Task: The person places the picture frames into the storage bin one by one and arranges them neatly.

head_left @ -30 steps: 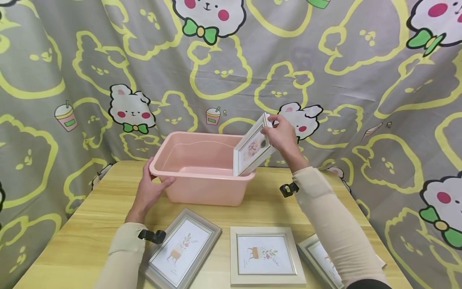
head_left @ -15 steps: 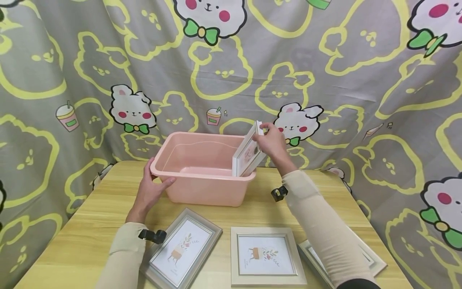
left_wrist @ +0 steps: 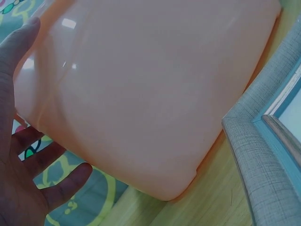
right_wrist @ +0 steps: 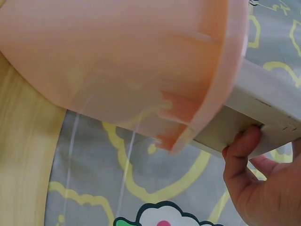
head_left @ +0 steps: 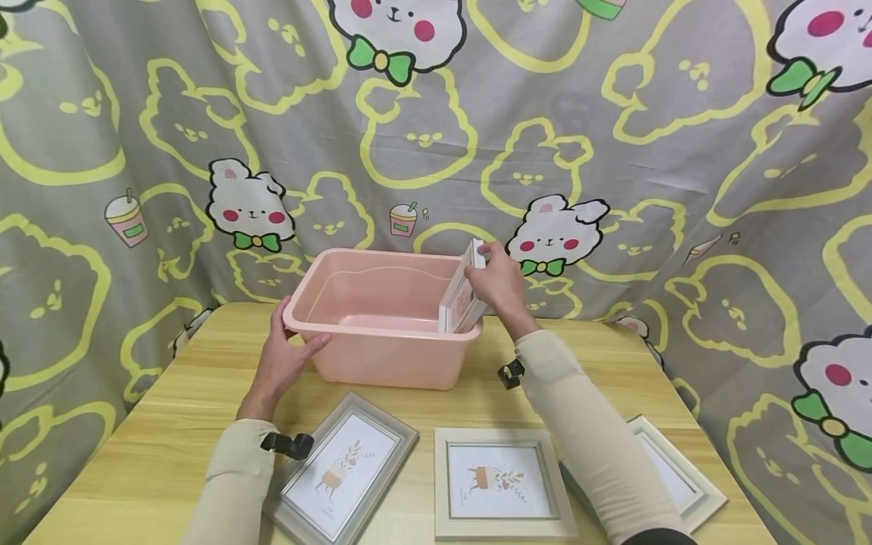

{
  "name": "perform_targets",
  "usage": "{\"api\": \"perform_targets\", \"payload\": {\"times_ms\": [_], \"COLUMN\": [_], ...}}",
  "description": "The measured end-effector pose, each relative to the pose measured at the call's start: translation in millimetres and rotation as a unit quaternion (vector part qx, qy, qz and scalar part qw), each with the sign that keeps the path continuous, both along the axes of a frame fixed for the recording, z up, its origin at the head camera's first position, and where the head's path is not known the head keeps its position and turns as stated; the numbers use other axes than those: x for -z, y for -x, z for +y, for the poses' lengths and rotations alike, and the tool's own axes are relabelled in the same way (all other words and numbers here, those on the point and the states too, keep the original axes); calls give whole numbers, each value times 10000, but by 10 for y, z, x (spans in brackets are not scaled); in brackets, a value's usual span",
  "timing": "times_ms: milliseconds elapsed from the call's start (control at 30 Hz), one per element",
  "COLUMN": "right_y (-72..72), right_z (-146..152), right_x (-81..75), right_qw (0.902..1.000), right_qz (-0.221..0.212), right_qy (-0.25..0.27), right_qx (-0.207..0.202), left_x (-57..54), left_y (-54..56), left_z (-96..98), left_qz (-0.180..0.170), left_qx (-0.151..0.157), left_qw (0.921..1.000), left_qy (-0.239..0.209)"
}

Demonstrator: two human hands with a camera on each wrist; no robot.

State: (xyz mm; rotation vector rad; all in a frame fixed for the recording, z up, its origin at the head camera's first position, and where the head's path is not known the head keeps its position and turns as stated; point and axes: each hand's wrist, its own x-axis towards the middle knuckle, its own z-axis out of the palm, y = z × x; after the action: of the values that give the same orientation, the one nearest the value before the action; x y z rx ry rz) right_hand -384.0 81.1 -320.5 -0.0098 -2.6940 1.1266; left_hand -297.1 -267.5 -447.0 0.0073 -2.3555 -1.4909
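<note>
A pink plastic tub [head_left: 381,318] stands toward the far edge of the wooden table [head_left: 157,446], roughly midway along it, in front of a curtain [head_left: 613,151] printed with rabbits. The right hand [head_left: 497,284] has its fingers curled around the top edge of a white picture frame [head_left: 462,291], which is tilted steeply and leans at the tub's right end, its lower part already inside the rim (the right wrist view shows the frame's back lying against the tub's lip, with fingers [right_wrist: 240,155] wrapped under it). The left hand [head_left: 286,356] rests against the tub's left end, fingers relaxed and slightly spread, the thumb up near the rim and the palm against the wall. Along the near edge of the table lie three more frames, face up: a grey frame [head_left: 344,469] beside the left forearm, a cream frame [head_left: 500,481] in the middle, and a pale frame [head_left: 674,473] toward the near right corner, partly hidden by the right sleeve.
</note>
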Motion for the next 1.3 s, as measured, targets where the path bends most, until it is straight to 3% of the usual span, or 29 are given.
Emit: {"api": "perform_targets", "payload": {"times_ms": [400,667,900,1300], "right_y": [32,39,42,-5], "right_z": [-68,-105,-146,-126], "right_x": [137,213,249,197], "right_qw": [9993,9996,9992,9977], "right_qz": [193,40,170,-316], "right_qy": [-299,-283,-347,-595], "right_qx": [92,45,-36,-108], "left_x": [-52,-25,-31,-18], "left_y": [-24,-9,-23,-13], "left_z": [25,0,-17,6], "left_qz": [-17,-36,-117,-142], "left_qx": [60,62,102,94], "left_qw": [10000,9999,9998,9998], "left_qy": [-16,-75,-98,-104]}}
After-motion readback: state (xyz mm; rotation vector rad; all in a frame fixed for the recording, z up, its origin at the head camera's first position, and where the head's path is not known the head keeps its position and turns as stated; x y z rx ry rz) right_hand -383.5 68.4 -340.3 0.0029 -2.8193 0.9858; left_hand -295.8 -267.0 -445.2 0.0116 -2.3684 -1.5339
